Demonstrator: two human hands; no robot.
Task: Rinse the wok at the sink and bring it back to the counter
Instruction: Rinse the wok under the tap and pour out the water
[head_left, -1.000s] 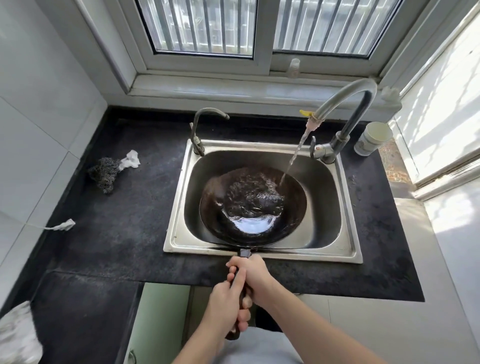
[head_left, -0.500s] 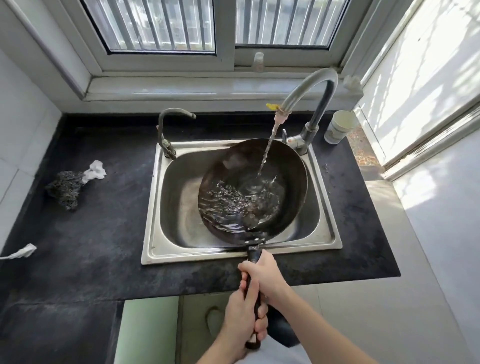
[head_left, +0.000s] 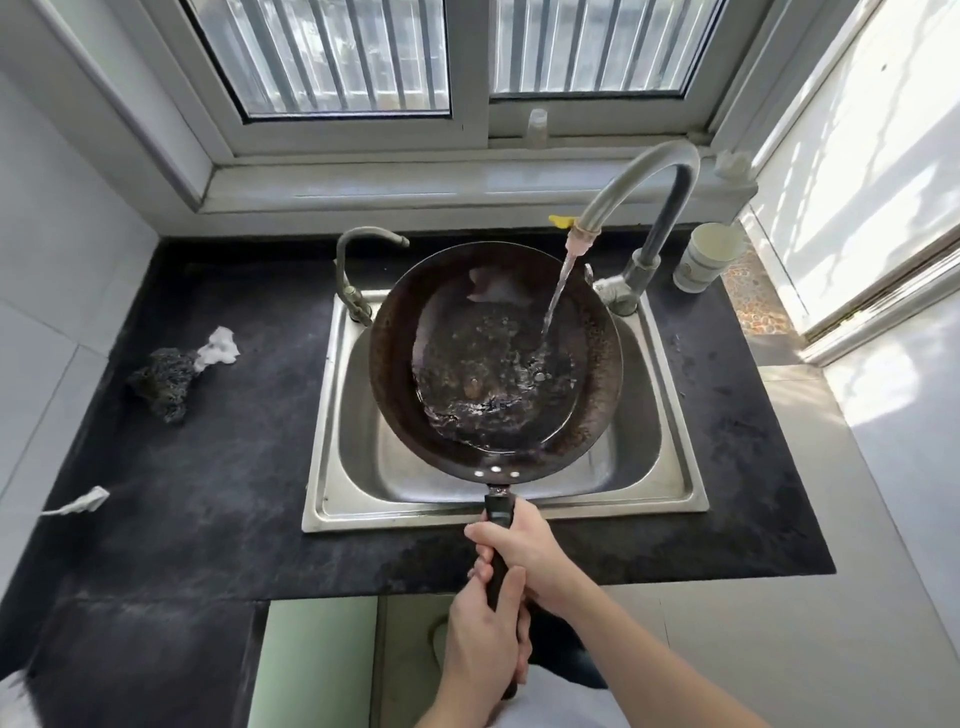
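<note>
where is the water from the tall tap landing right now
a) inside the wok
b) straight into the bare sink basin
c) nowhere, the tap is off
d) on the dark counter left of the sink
A: the stream from the tall faucet falls into the water pooled inside the wok, which the left hand and right hand grip by its handle over the sink.

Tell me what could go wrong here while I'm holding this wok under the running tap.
1. The wok is held over the sink only by its handle, gripped by the left hand and right hand. With water pooled inside, it could tip and slosh onto the counter.
2. Its far rim sits close to the small tap and could knock it.
3. The stream from the tall tap may splash toward the cup.
</note>
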